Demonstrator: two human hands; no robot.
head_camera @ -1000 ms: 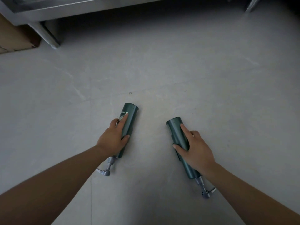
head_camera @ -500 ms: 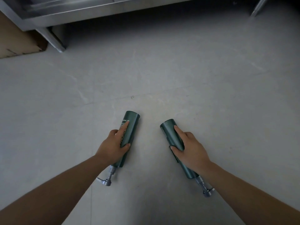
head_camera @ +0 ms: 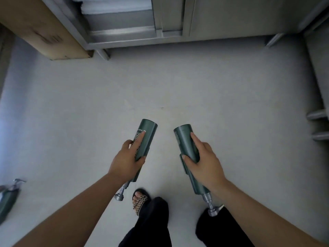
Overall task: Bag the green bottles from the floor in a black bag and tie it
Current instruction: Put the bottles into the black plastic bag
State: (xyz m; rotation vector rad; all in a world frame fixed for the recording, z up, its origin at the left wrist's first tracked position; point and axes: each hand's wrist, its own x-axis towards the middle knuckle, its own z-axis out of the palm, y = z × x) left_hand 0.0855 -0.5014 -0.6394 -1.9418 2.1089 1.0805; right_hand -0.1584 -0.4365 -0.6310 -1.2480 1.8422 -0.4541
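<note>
I hold two dark green pump bottles above the grey floor, bases pointing away from me and silver pump heads toward me. My left hand (head_camera: 127, 160) grips the left bottle (head_camera: 146, 132) around its middle, index finger stretched along the label. My right hand (head_camera: 204, 163) is wrapped around the right bottle (head_camera: 184, 138). A third green pump bottle (head_camera: 8, 202) lies on the floor at the far left edge, partly cut off. No black bag is in view.
A stainless steel cabinet (head_camera: 142, 24) on legs stands at the back, with a cardboard box (head_camera: 35, 27) beside it on the left. Metal furniture (head_camera: 318, 86) lines the right edge. My sandalled foot (head_camera: 139, 199) and black trouser legs are below the hands.
Both hands have lifted their bottles off the floor and I have risen, so the view is higher. The cabinet, my feet and a third bottle have come into view.
</note>
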